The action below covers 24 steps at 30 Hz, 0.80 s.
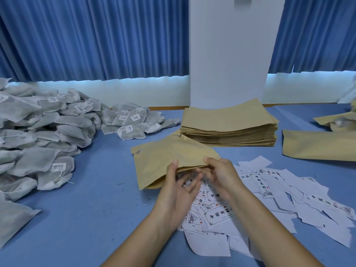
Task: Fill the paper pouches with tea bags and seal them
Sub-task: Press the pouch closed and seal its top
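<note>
From the head camera, both bare forearms reach forward over a blue tabletop (pixel 81 218). The left hand (pixel 178 186) and the right hand (pixel 221 176) meet at the near edge of a brown paper pouch (pixel 169 158), which lies mostly flat with its far end pointing away from the hands and to their left. The left hand grips the pouch's lower lip, thumb on top of the paper and the other fingers curled beneath, partly blurred. The right hand pinches the upper lip, thumb on top and fingers tucked under the edge, so the mouth of the pouch is slightly parted between the two hands. Whether anything lies inside the pouch cannot be told.

Just beyond the hands, past the far end of the held pouch, stands a neat stack of empty pouches (pixel 230 126). Well to the left of the left hand, a large heap of grey-white tea bags (pixel 38 135) with small barcode tags spreads over the tabletop; a smaller cluster of them (pixel 133 120) lies farther away, between that heap and the stack. Under and to the right of the right hand, white printed labels (pixel 269 191) with black characters lie scattered and overlapping, some face down. Far to the right of the right hand, another brown pouch (pixel 317 145) lies flat. Behind the tabletop hang blue curtains (pixel 92 37) on either side of a white pillar (pixel 231 51).
</note>
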Each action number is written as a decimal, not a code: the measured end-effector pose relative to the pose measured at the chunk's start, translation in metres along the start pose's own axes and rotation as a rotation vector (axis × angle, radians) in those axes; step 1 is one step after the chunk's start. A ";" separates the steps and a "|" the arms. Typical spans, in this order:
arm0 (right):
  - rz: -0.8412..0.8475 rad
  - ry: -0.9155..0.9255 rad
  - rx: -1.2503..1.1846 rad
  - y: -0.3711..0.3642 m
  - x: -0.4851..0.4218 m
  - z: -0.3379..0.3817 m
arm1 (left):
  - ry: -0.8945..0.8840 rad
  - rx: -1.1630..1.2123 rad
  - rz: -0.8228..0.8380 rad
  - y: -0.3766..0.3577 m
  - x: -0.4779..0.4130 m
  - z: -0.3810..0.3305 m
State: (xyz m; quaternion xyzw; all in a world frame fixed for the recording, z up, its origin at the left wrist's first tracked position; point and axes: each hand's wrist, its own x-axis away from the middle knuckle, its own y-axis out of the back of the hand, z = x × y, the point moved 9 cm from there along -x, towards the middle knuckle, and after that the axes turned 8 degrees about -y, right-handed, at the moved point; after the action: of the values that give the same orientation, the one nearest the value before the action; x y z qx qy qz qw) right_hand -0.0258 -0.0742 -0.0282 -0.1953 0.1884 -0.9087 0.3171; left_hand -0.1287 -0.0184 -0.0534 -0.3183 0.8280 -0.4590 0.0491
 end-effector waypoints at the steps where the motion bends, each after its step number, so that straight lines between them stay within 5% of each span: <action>1: 0.009 0.023 0.024 -0.001 0.000 0.002 | -0.036 -0.008 0.013 -0.002 0.000 -0.005; 7: 0.000 0.043 0.194 -0.004 0.001 0.000 | -0.261 0.075 -0.154 0.021 -0.003 -0.040; 11: 0.052 0.036 -0.037 -0.011 0.005 -0.004 | -0.443 -0.226 -0.221 0.025 0.002 -0.050; 19: 0.075 0.173 -0.130 -0.016 0.017 0.016 | -0.584 -0.523 -0.122 0.008 0.015 -0.063; 24: 0.291 0.209 -0.185 -0.040 0.026 0.017 | -0.694 -0.658 0.049 -0.011 0.012 -0.075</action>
State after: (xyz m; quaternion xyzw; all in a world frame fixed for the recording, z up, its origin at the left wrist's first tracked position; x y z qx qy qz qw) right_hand -0.0566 -0.0663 0.0111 -0.0991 0.3292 -0.8474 0.4046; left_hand -0.1614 0.0254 0.0009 -0.4318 0.8713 -0.0378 0.2302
